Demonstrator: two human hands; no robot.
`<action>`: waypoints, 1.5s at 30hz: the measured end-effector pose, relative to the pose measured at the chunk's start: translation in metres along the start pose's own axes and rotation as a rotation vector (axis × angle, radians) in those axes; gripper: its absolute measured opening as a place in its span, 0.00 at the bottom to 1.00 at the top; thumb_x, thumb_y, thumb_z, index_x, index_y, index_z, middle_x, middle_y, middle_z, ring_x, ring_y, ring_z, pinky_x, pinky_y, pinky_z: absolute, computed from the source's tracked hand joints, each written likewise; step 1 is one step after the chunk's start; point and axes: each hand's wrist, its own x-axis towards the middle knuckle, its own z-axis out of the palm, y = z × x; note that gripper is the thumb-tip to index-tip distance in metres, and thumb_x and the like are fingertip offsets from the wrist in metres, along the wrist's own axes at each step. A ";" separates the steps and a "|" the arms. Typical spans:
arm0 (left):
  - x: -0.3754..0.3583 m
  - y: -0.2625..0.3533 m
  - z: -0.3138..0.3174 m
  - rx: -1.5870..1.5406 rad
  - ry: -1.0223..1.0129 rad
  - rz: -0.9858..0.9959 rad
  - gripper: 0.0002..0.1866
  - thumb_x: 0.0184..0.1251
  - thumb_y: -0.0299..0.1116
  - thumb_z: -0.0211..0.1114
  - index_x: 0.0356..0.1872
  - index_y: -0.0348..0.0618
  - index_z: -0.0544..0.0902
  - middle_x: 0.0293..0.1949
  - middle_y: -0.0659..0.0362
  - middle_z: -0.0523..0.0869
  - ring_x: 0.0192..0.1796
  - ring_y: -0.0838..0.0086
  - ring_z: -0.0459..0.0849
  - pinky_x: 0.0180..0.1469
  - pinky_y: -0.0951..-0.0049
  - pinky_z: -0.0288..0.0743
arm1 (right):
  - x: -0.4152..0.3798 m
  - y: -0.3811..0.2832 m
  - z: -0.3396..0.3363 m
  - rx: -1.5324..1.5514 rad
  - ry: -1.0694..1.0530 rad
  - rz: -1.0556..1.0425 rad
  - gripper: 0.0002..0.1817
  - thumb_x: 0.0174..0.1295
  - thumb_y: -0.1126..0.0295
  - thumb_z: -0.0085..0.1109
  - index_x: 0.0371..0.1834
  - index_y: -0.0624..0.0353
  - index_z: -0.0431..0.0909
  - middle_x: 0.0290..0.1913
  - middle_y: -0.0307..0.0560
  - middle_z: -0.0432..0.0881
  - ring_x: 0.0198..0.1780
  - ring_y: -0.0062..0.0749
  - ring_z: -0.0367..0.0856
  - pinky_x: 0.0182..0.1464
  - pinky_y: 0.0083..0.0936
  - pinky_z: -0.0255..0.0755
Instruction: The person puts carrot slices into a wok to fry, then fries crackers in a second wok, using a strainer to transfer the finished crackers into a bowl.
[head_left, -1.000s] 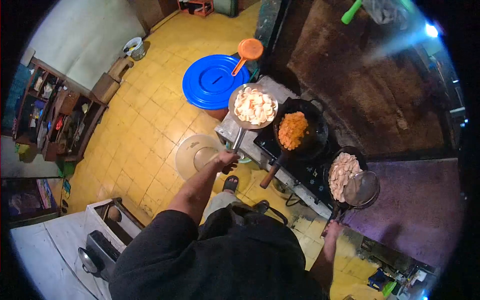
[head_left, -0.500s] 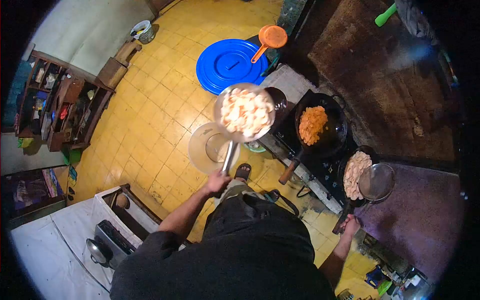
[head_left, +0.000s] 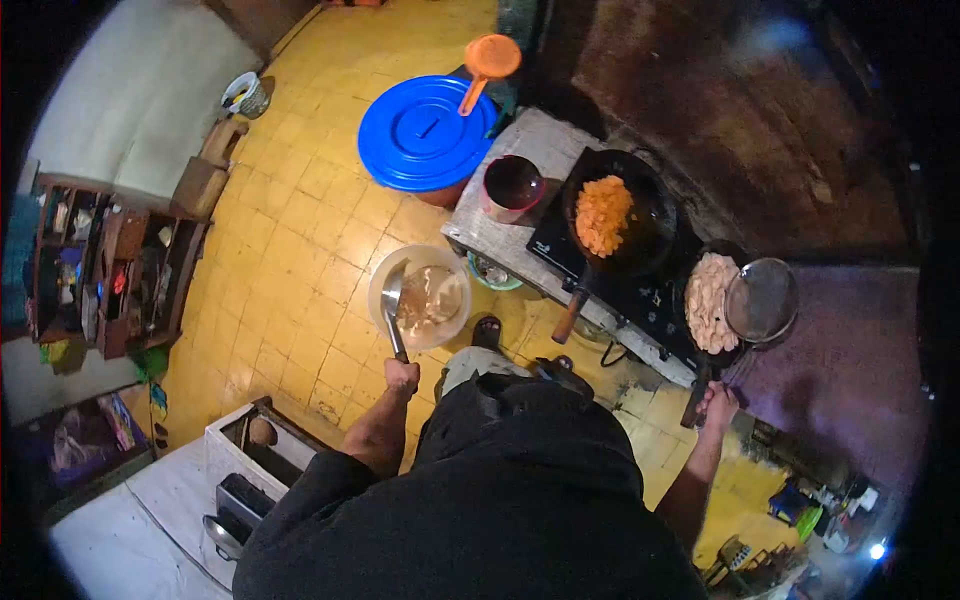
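My left hand (head_left: 402, 376) is closed around the handle of a metal skimmer (head_left: 393, 290). Its round head is tipped nearly edge-on over a pale translucent bucket (head_left: 462, 320) on the floor. Some pale pieces (head_left: 432, 300) show inside the bucket. On the right, my right hand (head_left: 717, 405) is closed beside a pan's dark handle, seemingly on the thin handle of a round mesh strainer (head_left: 762, 302). That strainer overlaps the edge of the pan, which is full of pale round slices (head_left: 712, 300). Orange pieces (head_left: 603, 217) lie in a dark wok (head_left: 650, 235) on the stove.
A dark-mouthed pot (head_left: 512, 188) stands on the ledge left of the stove (head_left: 555, 245). Behind the bucket is a large container with a blue lid (head_left: 425, 130), an orange dipper (head_left: 490, 62) on top. A white-covered table (head_left: 130, 540) stands at lower left.
The skimmer, level and heaped with pale slices before, has tipped over the bucket and no slices show on it now. My right hand and the mesh strainer shifted slightly away from me. The view also moved.
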 end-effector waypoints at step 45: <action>-0.348 0.311 0.353 0.524 -0.570 0.819 0.28 0.51 0.27 0.61 0.53 0.41 0.58 0.28 0.55 0.75 0.23 0.72 0.77 0.21 0.69 0.73 | 0.074 0.048 -0.095 -0.141 -0.197 0.265 0.12 0.51 0.65 0.55 0.19 0.63 0.78 0.24 0.51 0.80 0.28 0.41 0.80 0.32 0.37 0.72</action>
